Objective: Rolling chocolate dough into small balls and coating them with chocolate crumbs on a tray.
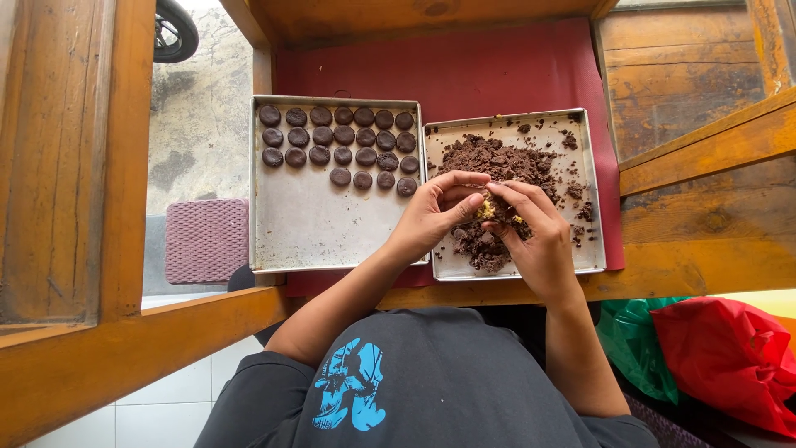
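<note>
My left hand and my right hand meet over the right metal tray, pinching together a small lump of dark brown dough with a yellowish filling. A heap of crumbly dark dough lies in that tray beneath my fingers. The left metal tray carries several round dark dough discs in rows along its far side; its near half is bare.
Both trays rest on a red mat on a wooden table. A maroon cushion lies low at the left. Red and green plastic bags sit at the lower right. A wooden beam runs along the near left.
</note>
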